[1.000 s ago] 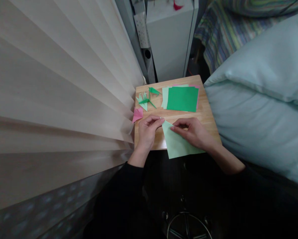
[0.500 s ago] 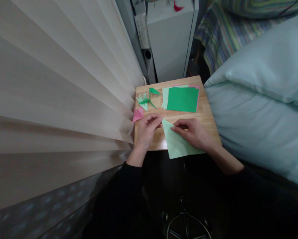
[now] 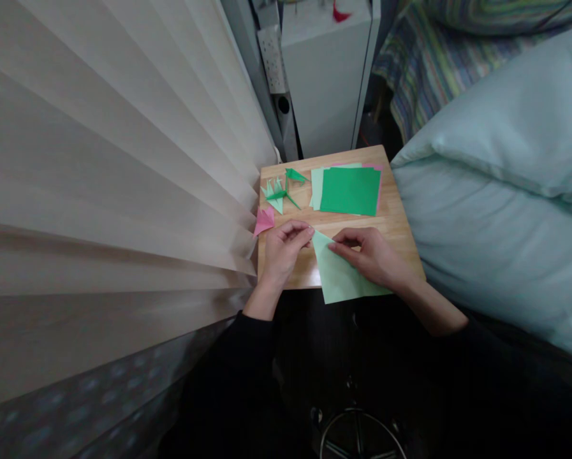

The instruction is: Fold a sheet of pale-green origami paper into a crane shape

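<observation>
Head view: a pale green sheet (image 3: 338, 274) slants across the desk's (image 3: 403, 239) near edge, its lowest corner jutting past it. The right hand (image 3: 374, 255) pinches the sheet's upper slanting side; the left hand (image 3: 282, 252) brings thumb and finger together at its tip, though whether they grip it I cannot tell. This sheet looks only lightly folded. Green folded pieces (image 3: 276, 194) near the far left corner and a pink folded piece (image 3: 264, 220) at the left edge seem done; the stack of flat sheets (image 3: 350, 191) toward the far right corner looks unworked.
</observation>
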